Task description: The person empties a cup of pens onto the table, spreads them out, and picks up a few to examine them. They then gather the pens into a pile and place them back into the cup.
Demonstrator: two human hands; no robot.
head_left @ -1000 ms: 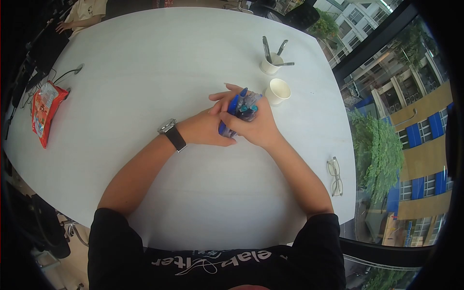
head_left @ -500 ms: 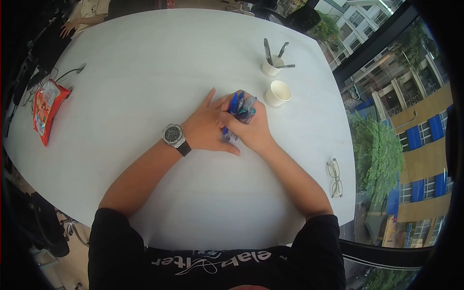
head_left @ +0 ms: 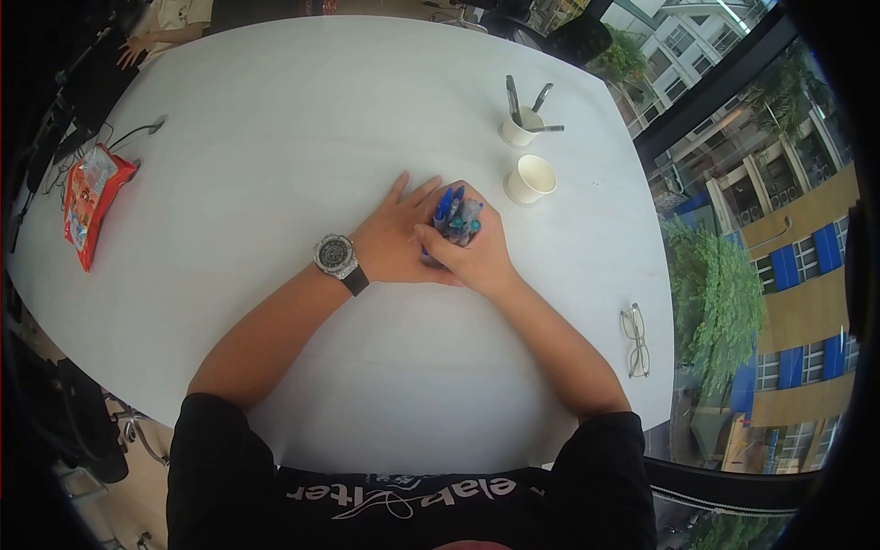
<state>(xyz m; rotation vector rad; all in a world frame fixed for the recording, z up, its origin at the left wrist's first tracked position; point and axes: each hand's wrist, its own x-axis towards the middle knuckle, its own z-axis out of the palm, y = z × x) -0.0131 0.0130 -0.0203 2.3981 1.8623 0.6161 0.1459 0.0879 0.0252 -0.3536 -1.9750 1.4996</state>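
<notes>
My right hand (head_left: 487, 255) is wrapped round a bundle of pens (head_left: 456, 218), held roughly upright with blue, clear and teal ends showing at the top. The lower ends of the bundle are mostly hidden behind my fingers and thumb. Beside it, my left hand (head_left: 391, 240) is spread over the white table with its fingers apart, close against the right hand and the pens. A wristwatch (head_left: 335, 255) sits on the left wrist. Just beyond my right hand stands a pale paper cup (head_left: 531, 181) with nothing visible inside.
Farther back, another paper cup (head_left: 519, 134) holds several dark pens. Eyeglasses (head_left: 634, 340) lie near the right edge of the white table (head_left: 302, 110). A red snack bag (head_left: 92, 202) and a cable (head_left: 137, 135) are at the left. Another person's hand (head_left: 134, 49) shows at the far left.
The bundle of pens has turned more upright in my right hand, with its tops more gathered. My left thumb has drawn in toward the right hand.
</notes>
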